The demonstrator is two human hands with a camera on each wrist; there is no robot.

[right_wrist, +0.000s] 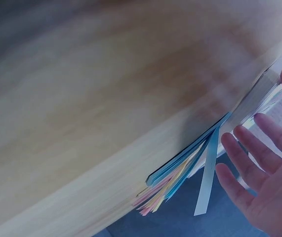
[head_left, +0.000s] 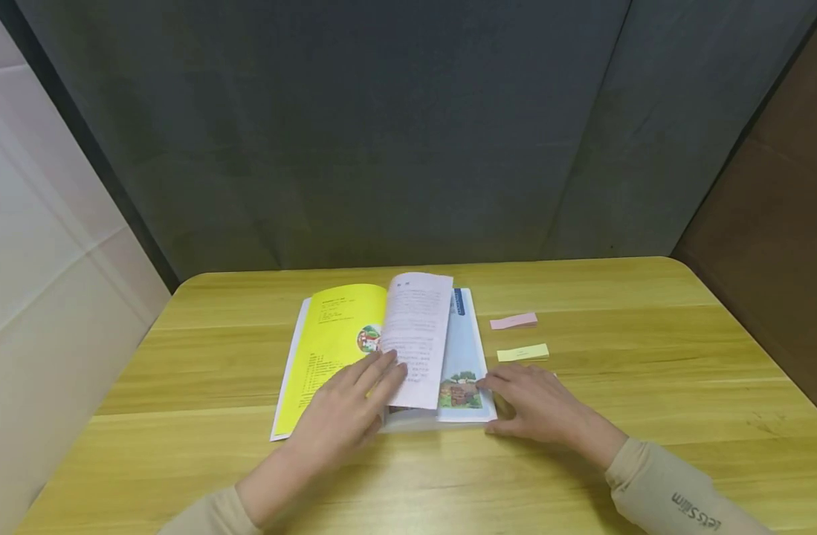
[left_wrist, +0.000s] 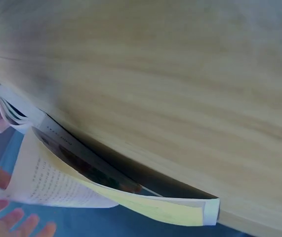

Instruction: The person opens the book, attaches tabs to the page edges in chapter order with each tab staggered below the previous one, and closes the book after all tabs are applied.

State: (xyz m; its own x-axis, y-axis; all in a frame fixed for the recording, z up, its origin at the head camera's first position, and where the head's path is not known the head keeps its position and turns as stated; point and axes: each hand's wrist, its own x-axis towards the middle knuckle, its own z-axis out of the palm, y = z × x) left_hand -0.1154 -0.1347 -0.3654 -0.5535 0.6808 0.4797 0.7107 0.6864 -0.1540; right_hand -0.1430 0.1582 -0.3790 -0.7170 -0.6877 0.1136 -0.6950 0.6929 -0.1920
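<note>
A booklet [head_left: 344, 319] lies open on the table, its left page bright yellow. One white printed page [head_left: 418, 327] stands partly lifted over the middle, overlapping a pale blue page [head_left: 463, 345] with a small picture. My left hand [head_left: 348, 401] lies across the lower yellow page, fingertips against the white page's lower left part. In the left wrist view those fingers [left_wrist: 27, 224] are spread beside the printed sheet. At the booklet's lower right edge, my right hand [head_left: 535, 401] touches the border with fingers extended. The right wrist view shows its fingers [right_wrist: 252, 158] straight and apart.
Right of the booklet lie a pink paper strip pad [head_left: 513, 321] and a yellow one [head_left: 522, 352]. Blue strips [right_wrist: 207, 168] fan up close to my right fingers. The wooden table [head_left: 201, 357] has a dark curtain [head_left: 354, 134] behind it.
</note>
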